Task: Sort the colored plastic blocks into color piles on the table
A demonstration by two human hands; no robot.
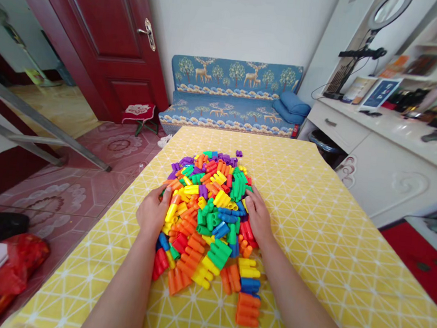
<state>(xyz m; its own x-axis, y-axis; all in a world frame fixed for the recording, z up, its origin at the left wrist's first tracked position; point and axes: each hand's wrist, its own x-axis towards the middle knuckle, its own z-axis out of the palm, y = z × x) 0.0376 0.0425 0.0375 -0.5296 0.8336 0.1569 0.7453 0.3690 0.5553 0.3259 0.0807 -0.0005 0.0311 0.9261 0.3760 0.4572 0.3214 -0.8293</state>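
Observation:
A heap of bullet-shaped plastic building blocks (196, 219) in orange, green, yellow, red, blue and purple lies in the middle of the table. My left hand (152, 212) rests against the heap's left side, its thumb stretched along the blocks and its other fingertips partly hidden. Against the right side lies my right hand (258, 217), fingers apart and touching green and blue blocks. Neither hand is closed round a block. An orange block (248, 310) lies near the front, below a blue one (250, 285). Beyond the heap is a small purple block (239, 154).
A yellow patterned cloth (312, 238) covers the table. Behind it stands a blue sofa (225, 104); a small stool (140, 113) is by the red door (101, 19). A white cabinet (384, 167) flanks the right. Red bags (23, 263) lie on the left.

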